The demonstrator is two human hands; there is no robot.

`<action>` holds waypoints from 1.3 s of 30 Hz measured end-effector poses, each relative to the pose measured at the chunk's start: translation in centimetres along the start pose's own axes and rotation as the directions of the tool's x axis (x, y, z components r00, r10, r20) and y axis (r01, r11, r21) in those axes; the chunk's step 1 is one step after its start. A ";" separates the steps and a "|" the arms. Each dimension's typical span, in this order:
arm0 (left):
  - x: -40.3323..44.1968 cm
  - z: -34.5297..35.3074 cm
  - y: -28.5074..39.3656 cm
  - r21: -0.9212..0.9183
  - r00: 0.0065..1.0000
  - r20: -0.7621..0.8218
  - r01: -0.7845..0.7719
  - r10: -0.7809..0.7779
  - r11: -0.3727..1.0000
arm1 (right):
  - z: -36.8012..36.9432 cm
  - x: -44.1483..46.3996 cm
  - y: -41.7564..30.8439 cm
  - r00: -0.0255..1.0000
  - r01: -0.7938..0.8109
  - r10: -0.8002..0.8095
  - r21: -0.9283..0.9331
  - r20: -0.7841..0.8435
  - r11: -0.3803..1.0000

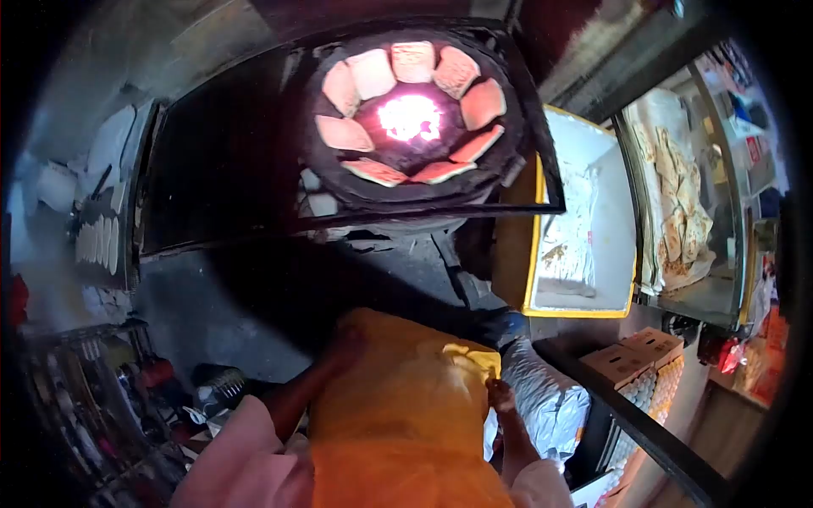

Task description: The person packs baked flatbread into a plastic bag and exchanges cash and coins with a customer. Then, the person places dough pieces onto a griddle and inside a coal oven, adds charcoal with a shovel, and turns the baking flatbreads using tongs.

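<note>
An orange-yellow apron (398, 406) spreads over the front of my body, its upper right corner folded and bunched. My right hand (500, 394) pinches the apron's right edge just below that fold. At the apron's upper left edge is my left hand (343, 349), dark and blurred in shadow, and its fingers cannot be made out. Ahead of me a round oven (326, 182) has several pieces of flatbread (413, 61) stuck around its inner wall. Glowing coals (410, 117) burn at its bottom.
A dark counter (229, 144) surrounds the oven. To the right stand a white box with a yellow rim (605, 178) and a glass case of flatbreads (677, 212). A board with dough strips (100, 241) is at left. Egg trays (656, 394) and a dark bar (635, 419) are lower right.
</note>
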State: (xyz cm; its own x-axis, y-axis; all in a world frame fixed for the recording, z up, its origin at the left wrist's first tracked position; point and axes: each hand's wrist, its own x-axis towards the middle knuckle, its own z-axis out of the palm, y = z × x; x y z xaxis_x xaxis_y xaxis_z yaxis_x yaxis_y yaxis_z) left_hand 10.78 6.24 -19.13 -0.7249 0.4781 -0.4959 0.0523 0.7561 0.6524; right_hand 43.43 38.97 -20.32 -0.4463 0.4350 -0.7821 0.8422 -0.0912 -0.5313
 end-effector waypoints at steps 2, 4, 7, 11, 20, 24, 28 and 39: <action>-1.4 -3.4 0.9 0.349 0.904 0.360 0.099 -0.231 0.932 | 2.1 -2.5 -2.0 0.978 0.201 -0.207 -0.161 -0.022 0.966; -3.2 -5.3 0.6 0.303 0.901 0.399 0.043 -0.168 0.952 | 3.2 -4.9 -4.5 1.000 0.004 -0.004 -0.026 0.015 1.000; -6.5 -5.7 -1.5 0.150 0.944 0.326 -0.004 -0.046 0.989 | 4.0 -7.4 -8.3 0.973 -0.219 0.213 0.066 0.089 0.973; -10.3 -7.1 -5.5 0.120 0.958 0.276 0.052 -0.083 0.991 | 6.4 -6.4 -9.6 0.832 0.376 -0.337 0.000 0.441 0.927; -19.0 -13.1 -10.6 0.050 0.986 -0.083 0.146 -0.142 0.988 | 17.1 1.3 -13.3 0.474 0.874 -0.045 -0.464 0.879 0.143; -20.2 -15.6 -16.9 0.084 0.996 -0.040 0.085 -0.082 0.993 | 21.2 -4.1 -18.4 0.670 0.376 0.182 -0.541 0.719 0.752; -22.1 -22.2 -24.4 0.075 0.998 -0.009 0.060 -0.059 0.995 | 32.5 -12.2 -22.3 0.645 0.181 0.314 -0.539 0.696 0.822; -25.0 -30.7 -31.2 0.206 0.947 0.320 -0.048 -0.022 0.977 | 44.6 -22.5 -19.1 0.637 0.496 0.163 -0.563 0.753 0.661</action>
State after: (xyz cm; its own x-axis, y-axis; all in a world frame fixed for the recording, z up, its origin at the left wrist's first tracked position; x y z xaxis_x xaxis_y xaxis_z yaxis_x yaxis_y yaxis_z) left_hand 6.21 -43.07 -9.47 -0.4678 0.5797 -0.6672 0.2275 0.8084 0.5429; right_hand 23.86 -9.00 -7.07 -0.3746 -0.4122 -0.8305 0.5058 0.6599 -0.5556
